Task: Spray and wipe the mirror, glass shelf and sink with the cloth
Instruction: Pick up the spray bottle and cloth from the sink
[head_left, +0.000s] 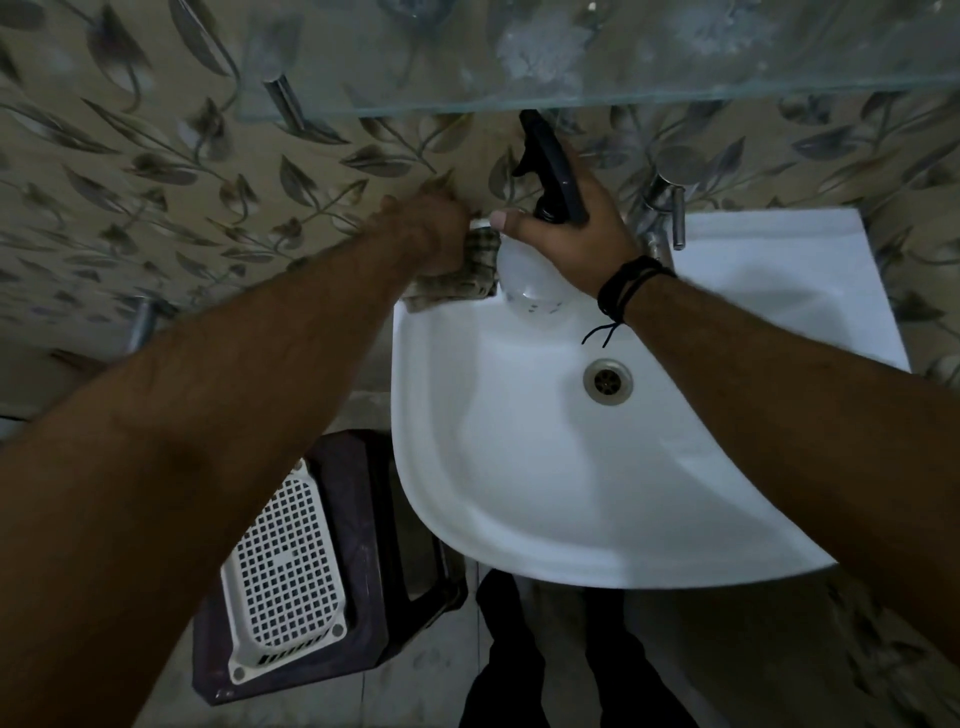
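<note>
White sink, right hand gripping spray bottle

Both your arms are stretched out ahead, forearms bare. Your left hand is curled tight, fingers bunched around the cloth, knuckles to the wall. Your right hand wraps the spray bottle at its neck, thumb pointing left toward your other fingers, dark cords around that wrist.

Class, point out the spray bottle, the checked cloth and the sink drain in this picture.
spray bottle (524, 278): head view, on its clear body.
checked cloth (467, 280): head view, on the folded part below the left hand.
sink drain (608, 381): head view, on the metal ring's centre.
</note>
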